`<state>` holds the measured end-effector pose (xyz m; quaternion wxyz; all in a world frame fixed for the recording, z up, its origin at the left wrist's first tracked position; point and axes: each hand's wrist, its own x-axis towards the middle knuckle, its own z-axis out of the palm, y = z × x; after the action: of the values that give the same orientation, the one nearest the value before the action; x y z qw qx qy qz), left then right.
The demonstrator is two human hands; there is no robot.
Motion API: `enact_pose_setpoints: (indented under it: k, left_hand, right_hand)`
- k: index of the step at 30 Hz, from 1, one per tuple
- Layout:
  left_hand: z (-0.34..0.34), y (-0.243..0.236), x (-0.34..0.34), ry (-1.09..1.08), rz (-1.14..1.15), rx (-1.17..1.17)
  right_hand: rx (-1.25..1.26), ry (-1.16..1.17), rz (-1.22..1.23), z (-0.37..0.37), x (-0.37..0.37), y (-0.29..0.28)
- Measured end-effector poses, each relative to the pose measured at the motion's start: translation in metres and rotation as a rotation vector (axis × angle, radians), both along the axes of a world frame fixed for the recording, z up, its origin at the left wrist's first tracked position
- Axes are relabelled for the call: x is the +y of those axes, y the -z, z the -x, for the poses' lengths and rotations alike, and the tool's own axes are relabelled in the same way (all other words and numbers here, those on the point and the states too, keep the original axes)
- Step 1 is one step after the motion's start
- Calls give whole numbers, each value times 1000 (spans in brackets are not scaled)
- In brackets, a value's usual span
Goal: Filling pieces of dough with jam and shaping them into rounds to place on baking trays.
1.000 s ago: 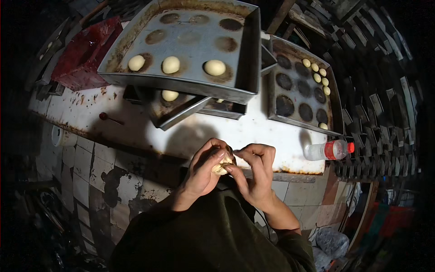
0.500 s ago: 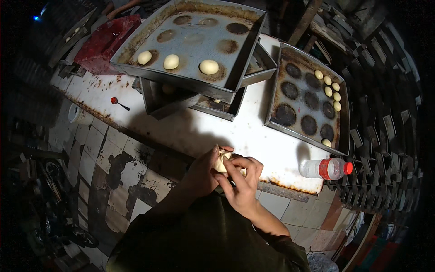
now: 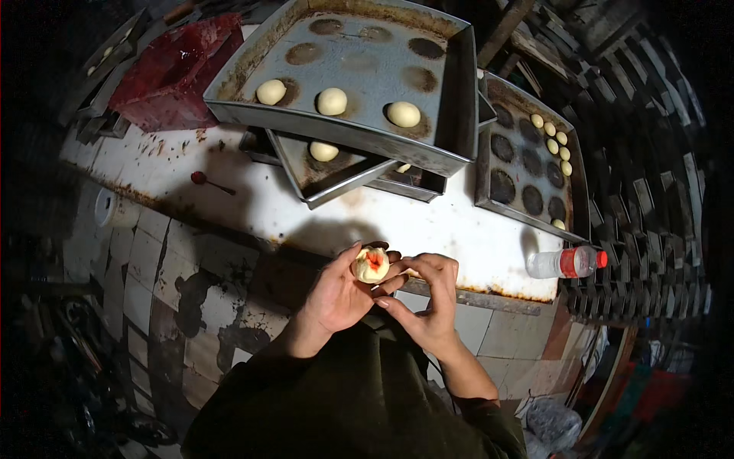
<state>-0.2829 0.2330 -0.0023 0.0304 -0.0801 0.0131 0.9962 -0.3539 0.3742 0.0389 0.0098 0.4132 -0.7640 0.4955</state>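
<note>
My left hand [image 3: 336,294] cups a small pale dough ball [image 3: 365,269] with its fingers closed round it. A bright red patch [image 3: 375,261] shows on the dough's upper face. Just to the right, my right hand [image 3: 428,294] has bent fingers held apart, thumb and fingertips close to the dough. A small pale and orange spot shows by its fingers, too small to make out. Both hands are above the near edge of the white table [image 3: 306,229]. On the table at left lies a spoon [image 3: 200,178] with red stuff in its bowl.
Stacked metal baking trays [image 3: 336,126] stand ahead, the top one carrying three dough balls [image 3: 332,102]. Another tray [image 3: 527,164] at right holds several more. A red-capped bottle [image 3: 566,263] lies near the table's right end. A red crate [image 3: 172,84] stands at far left.
My fingers have moved off the top of the dough, and its red patch has come into view. My right hand has drawn slightly away to the right. The view has shifted a little.
</note>
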Motion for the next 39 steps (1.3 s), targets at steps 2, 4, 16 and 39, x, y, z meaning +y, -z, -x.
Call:
enact_pose_setpoints:
  k: [2,4,16,39]
  left_hand:
    - [-5,3,-14,19,-22,9]
    - [-11,4,-20,-21,47,-105]
    - [-17,-3,-21,-136,68,-200]
    - [0,-8,137,-149,638,-16]
  right_hand:
    - [44,96,-42,-20,-21,7]
    - [74,236,-75,-38,-36,14]
    - [301,224,-82,-75,-43,2]
    - [-304,-164,-78,17,131,-19]
